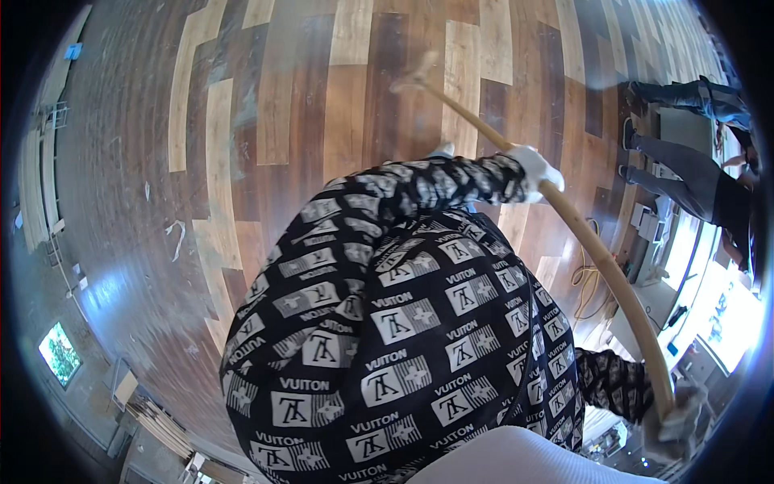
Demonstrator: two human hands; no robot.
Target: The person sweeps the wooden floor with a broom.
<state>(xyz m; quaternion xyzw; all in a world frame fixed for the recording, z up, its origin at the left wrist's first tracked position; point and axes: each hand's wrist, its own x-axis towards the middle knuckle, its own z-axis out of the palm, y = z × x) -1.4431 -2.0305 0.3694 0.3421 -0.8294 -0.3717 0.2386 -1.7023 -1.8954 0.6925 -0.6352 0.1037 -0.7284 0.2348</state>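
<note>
A long pale wooden pole (598, 250) slants across the right half of the view, from the lower right up toward the middle. My left hand (538, 172), in a white glove, is closed round it partway along. Low at the right edge, my right hand (681, 419), gloved and somewhat blurred, grips the pole near its other end. Beyond my left hand the shaft runs to a blurred light-coloured end piece (418, 77) over the floor; its kind cannot be made out. My left arm reaches across my body in a black sleeve with white print.
Below lies a floor of mixed light and dark wooden boards (274, 113), with a pale scrap (174, 238) on it. Two people (685, 173) stand at the right beside cluttered benches. A yellowish cable (587, 276) lies near them. Long boards (161, 426) are stacked at the lower left.
</note>
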